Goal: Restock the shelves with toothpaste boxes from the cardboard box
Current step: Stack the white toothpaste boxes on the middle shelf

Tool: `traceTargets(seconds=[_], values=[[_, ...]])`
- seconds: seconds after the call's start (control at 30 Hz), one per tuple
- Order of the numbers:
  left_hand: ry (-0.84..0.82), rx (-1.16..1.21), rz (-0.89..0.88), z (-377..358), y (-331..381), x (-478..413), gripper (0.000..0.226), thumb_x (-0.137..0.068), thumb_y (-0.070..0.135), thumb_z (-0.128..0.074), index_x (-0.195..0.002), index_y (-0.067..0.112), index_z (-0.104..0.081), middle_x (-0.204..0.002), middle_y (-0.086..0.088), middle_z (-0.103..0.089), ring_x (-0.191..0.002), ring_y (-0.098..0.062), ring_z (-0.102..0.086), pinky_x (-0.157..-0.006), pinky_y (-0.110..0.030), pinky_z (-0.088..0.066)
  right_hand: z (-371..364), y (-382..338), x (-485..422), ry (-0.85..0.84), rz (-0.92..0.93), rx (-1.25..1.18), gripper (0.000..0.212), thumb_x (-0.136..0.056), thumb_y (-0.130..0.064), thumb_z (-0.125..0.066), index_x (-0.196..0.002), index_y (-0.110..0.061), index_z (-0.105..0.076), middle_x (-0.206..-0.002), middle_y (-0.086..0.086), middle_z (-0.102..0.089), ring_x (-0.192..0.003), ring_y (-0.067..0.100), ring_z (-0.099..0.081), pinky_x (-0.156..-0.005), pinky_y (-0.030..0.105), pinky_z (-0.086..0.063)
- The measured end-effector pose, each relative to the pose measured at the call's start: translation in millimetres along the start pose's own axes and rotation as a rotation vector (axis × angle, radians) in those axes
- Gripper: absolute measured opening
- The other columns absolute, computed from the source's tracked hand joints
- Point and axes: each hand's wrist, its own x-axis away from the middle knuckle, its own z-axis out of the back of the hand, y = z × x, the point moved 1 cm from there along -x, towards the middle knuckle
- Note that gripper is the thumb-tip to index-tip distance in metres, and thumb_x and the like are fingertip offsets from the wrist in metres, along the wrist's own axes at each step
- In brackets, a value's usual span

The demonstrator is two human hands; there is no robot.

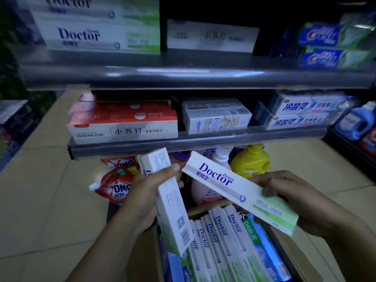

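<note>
Toothpaste boxes (pixel 219 241) mostly stand packed on edge in the cardboard box (pixel 203 210) at 6 o'clock, but biggest first. The upper shelf (pixel 183 76) runs across 12 o'clock, with a Doctor stack (pixel 97 33) at 11 and a dark gap right beside it. The lower shelf (pixel 203 141) sits near the centre, loaded with other brands. Two boxes are out of the carton. The left hand (pixel 142 198) at 7 o'clock is wrapped round the upright box (pixel 173 210), gripping its upper half so the long end hangs over the carton. The right hand (pixel 301 200) at 4 o'clock clamps the green end of the logo box (pixel 234 190), Doctor print facing up. The hands are apart, but the two boxes' top ends nearly meet in the middle. My worry is lifting both together: they could clip each other or the lower shelf's front lip. With grips that far off centre, one could twist loose and drop among the yellow bottle (pixel 252 161) and OMO pouches (pixel 118 186) underneath. It'd also be easy to misplace them in this dim light.
</note>
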Motion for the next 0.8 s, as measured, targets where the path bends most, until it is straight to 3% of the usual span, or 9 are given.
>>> traceTargets(seconds=[0.07,0.13,0.2,0.3,0.4,0.5,0.57,0.67,0.8], values=[[-0.030,0.004,-0.060,9,20,15,0.027,-0.062,0.030,-0.088,-0.085,0.018,-0.082,-0.087,-0.009,-0.077,-0.077,-0.022,-0.076,-0.061,-0.028,-0.058,-10,-20,-3,-0.044,0.050,0.063,0.042,-0.064,-0.012,-0.052,-0.095,-0.001,-0.079,-0.092,0.034,-0.071,-0.069,0.030,-0.068,-0.059,0.030,-0.056],[-0.034,-0.007,-0.111,18,38,30,0.027,-0.065,0.022,-0.086,-0.091,0.016,-0.082,-0.090,-0.012,-0.079,-0.076,-0.021,-0.076,-0.062,-0.027,-0.058,-21,-40,-7,-0.087,0.083,0.088,0.039,-0.063,-0.012,-0.056,-0.093,-0.001,-0.080,-0.091,0.035,-0.070,-0.068,0.028,-0.067,-0.059,0.029,-0.055],[-0.034,-0.010,-0.139,30,55,42,0.035,-0.068,0.016,-0.080,-0.103,0.010,-0.079,-0.097,-0.018,-0.078,-0.079,-0.026,-0.075,-0.065,-0.031,-0.059,-33,-61,-10,-0.157,0.121,0.115,0.037,-0.063,-0.013,-0.065,-0.095,0.002,-0.078,-0.091,0.037,-0.069,-0.068,0.031,-0.067,-0.059,0.030,-0.055],[0.014,-0.011,-0.164,52,86,58,0.052,-0.058,0.019,-0.086,-0.109,0.011,-0.077,-0.106,-0.023,-0.076,-0.086,-0.035,-0.071,-0.071,-0.042,-0.060,-46,-90,-12,-0.187,0.177,0.077,0.049,-0.056,-0.023,-0.083,-0.098,0.001,-0.077,-0.097,0.035,-0.071,-0.078,0.038,-0.068,-0.071,0.039,-0.053],[0.087,0.000,-0.226,72,116,70,0.049,-0.056,0.016,-0.087,-0.104,0.018,-0.080,-0.097,-0.015,-0.078,-0.072,-0.025,-0.072,-0.058,-0.038,-0.059,-58,-114,-14,-0.163,0.318,-0.075,0.050,-0.051,-0.015,-0.086,-0.099,-0.003,-0.077,-0.099,0.026,-0.073,-0.083,0.032,-0.071,-0.069,0.033,-0.058],[0.124,0.006,-0.299,84,146,76,0.043,-0.063,0.014,-0.084,-0.105,0.024,-0.081,-0.105,-0.013,-0.079,-0.080,-0.027,-0.076,-0.059,-0.035,-0.060,-76,-129,-23,-0.049,0.434,-0.263,0.059,-0.051,0.008,-0.085,-0.106,-0.006,-0.072,-0.103,0.023,-0.074,-0.091,0.038,-0.074,-0.069,0.038,-0.064],[0.166,0.011,-0.345,86,165,77,0.039,-0.065,0.018,-0.084,-0.104,0.024,-0.081,-0.106,-0.015,-0.078,-0.083,-0.030,-0.077,-0.059,-0.037,-0.061,-87,-139,-31,0.096,0.522,-0.350,0.063,-0.054,0.000,-0.086,-0.113,-0.003,-0.064,-0.103,0.024,-0.075,-0.096,0.042,-0.074,-0.073,0.039,-0.064],[0.251,-0.021,-0.452,87,197,74,0.033,-0.064,0.017,-0.087,-0.096,0.026,-0.082,-0.096,-0.012,-0.080,-0.077,-0.025,-0.078,-0.054,-0.034,-0.060,-105,-161,-40,0.237,0.661,-0.298,0.058,-0.061,-0.011,-0.084,-0.115,-0.008,-0.064,-0.098,0.014,-0.078,-0.092,0.030,-0.077,-0.072,0.026,-0.061],[0.278,-0.092,-0.492,96,236,67,0.027,-0.072,0.012,-0.083,-0.098,0.022,-0.081,-0.098,-0.012,-0.080,-0.080,-0.026,-0.078,-0.057,-0.029,-0.060,-115,-191,-60,0.334,0.749,-0.191,0.046,-0.071,-0.005,-0.087,-0.113,-0.012,-0.071,-0.094,0.001,-0.080,-0.088,0.015,-0.077,-0.069,0.015,-0.057]])
